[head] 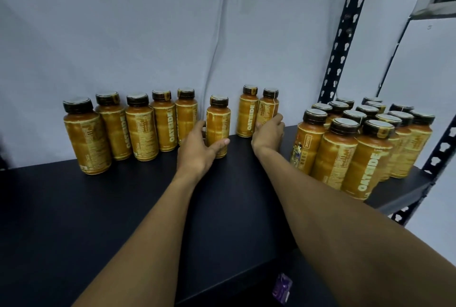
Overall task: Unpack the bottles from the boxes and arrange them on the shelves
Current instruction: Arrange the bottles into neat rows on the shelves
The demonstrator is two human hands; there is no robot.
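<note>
Orange-brown bottles with dark caps stand on a black shelf [98, 208]. A row of several bottles [140, 129] lines the back wall at left. My left hand [197, 149] grips a single bottle [218, 121] just right of that row. My right hand [269, 131] grips the lower part of another bottle [269, 107], which stands beside one more bottle [248, 112] at the back. A dense cluster of several bottles [357, 144] fills the shelf's right end.
A black perforated upright post [343, 35] rises at the back right, with another post [441, 149] at the front right corner. A pale wall [148, 23] sits directly behind the shelf. A small purple object [282, 288] lies below the shelf's front edge.
</note>
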